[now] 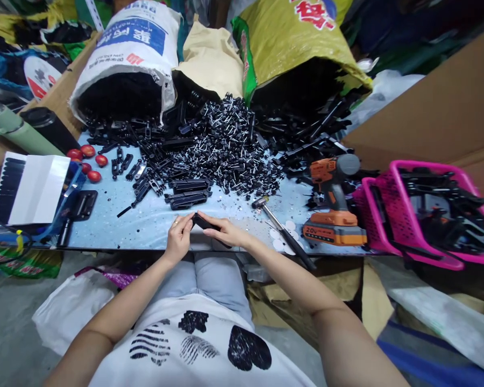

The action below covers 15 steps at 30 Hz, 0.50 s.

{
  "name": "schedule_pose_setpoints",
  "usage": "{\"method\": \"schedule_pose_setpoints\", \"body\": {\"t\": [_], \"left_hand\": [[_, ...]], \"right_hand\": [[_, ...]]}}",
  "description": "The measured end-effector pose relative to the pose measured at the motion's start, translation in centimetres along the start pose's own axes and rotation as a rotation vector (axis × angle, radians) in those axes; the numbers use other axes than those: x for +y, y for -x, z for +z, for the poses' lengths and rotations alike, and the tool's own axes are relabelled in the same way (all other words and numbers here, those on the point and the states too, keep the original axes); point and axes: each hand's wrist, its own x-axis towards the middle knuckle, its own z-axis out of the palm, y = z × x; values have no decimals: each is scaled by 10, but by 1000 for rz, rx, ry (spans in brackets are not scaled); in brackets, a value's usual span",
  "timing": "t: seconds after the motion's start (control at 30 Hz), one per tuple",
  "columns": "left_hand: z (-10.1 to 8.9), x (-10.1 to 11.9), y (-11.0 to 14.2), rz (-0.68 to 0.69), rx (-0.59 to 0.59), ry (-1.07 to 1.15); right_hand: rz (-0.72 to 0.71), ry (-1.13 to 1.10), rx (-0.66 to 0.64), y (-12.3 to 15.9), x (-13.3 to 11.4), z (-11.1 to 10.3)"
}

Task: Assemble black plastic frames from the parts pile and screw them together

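Note:
Between my two hands, at the table's front edge, is a slim black plastic part (208, 224). My left hand (180, 236) pinches its left end with the fingertips. My right hand (225, 232) is closed around its longer right portion, hiding some of it. Just behind my hands lie several long black assembled parts (189, 192), side by side. Farther back rises a heap of small black pieces with metal pins (234, 145). A hammer (280, 226) with a dark handle rests to the right of my right hand, its grip over the table edge.
An orange cordless drill (331, 199) stands on the right, beside pink baskets (395, 172) of black parts. White, beige and yellow sacks (298, 48) line the back. Red fruits (93, 176), a blue bin (70, 188) and a green bottle (28, 134) are on the left.

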Motion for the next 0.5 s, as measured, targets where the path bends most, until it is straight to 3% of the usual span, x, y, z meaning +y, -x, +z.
{"method": "schedule_pose_setpoints", "body": {"t": [0.07, 0.13, 0.2, 0.27, 0.3, 0.4, 0.5], "left_hand": [[0, -3, 4, -42, -25, -21], [0, -4, 8, -136, -10, -90], [-2, -4, 10, -197, -10, -247], [-4, -2, 8, -127, -109, -463], [-5, -2, 6, -43, -199, -561], [-5, -3, -10, 207, -459, -734], [-2, -5, -25, 293, -570, -809]], "right_hand": [[0, 81, -91, -4, 2, -12], [67, 233, -111, -13, 8, -40], [240, 465, 89, -24, 21, -87], [515, 748, 519, -32, 37, -147], [602, 801, 634, -33, 45, -178], [795, 820, 777, -32, 66, -254], [881, 770, 779, -30, 80, -282]]}}
